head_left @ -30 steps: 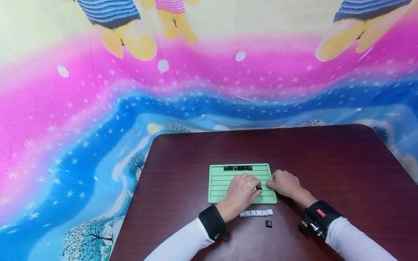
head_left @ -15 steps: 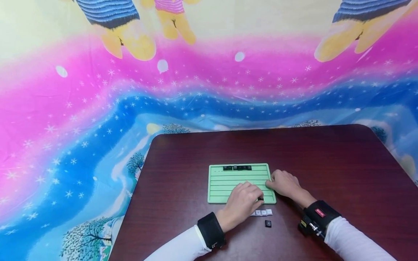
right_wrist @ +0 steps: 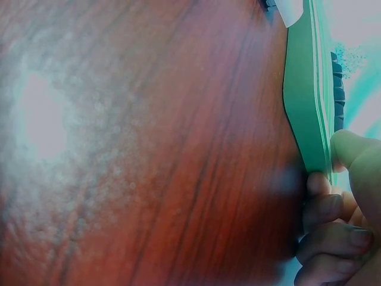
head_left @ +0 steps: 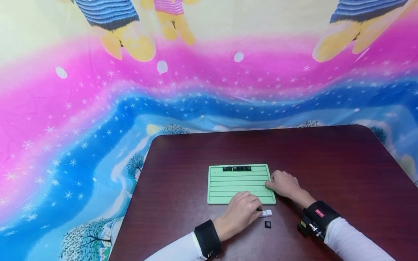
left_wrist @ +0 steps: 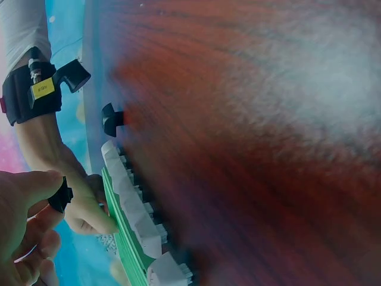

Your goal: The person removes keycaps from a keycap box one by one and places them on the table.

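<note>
My left hand [head_left: 240,212] pinches a small black keycap [left_wrist: 61,196] between thumb and fingers. It is just in front of the green grooved board [head_left: 228,183], over a row of white keycaps [head_left: 268,212], most of which it hides in the head view. The left wrist view shows several of these white keycaps [left_wrist: 132,205] lined up beside the board. At the board's right edge, my right hand [head_left: 285,184] grips the rim, thumb on top and fingers curled at the side. Several black keycaps [head_left: 240,168] sit side by side in the board's top groove.
One loose black keycap [head_left: 267,224] lies on the dark wooden table [head_left: 169,203], nearer to me than the white row. A colourful printed cloth [head_left: 209,79] hangs behind the table's far edge.
My left hand has moved toward me, from over the board to above the white row, with the black keycap still pinched. My right hand has stayed at the board's edge.
</note>
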Tool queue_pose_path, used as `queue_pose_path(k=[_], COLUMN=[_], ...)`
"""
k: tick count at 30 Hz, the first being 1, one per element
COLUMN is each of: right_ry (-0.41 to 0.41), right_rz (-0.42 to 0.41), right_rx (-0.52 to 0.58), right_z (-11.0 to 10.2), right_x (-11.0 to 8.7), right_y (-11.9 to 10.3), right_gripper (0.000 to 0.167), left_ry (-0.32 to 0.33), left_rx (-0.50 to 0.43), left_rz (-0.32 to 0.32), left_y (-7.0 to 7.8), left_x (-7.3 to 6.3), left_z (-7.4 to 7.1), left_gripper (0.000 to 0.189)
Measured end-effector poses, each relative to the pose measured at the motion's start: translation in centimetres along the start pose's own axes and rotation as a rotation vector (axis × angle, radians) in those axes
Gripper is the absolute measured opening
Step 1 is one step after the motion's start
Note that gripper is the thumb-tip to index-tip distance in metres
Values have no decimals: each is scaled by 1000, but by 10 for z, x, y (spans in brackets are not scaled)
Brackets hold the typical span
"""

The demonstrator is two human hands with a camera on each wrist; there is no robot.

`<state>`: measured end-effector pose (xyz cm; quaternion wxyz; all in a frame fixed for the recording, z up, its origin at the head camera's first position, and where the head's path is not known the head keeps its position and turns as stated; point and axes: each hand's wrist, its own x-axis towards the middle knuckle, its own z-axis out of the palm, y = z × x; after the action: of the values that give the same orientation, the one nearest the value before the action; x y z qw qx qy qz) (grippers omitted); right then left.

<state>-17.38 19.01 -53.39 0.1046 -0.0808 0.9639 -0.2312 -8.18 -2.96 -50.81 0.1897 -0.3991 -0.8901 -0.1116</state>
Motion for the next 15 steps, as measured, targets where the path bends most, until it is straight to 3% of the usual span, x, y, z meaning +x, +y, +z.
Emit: queue_pose_path(k=[15], right_ry=[-2], right_rz=[-1], right_rx=[5], right_z=[-1], right_x=[0], right_y=[0], right_gripper=[45], left_ry=[-35], left_rx=[-7], left_rz=[69], left_y=[6], left_x=[-9], left_z=[5], left_gripper=[15])
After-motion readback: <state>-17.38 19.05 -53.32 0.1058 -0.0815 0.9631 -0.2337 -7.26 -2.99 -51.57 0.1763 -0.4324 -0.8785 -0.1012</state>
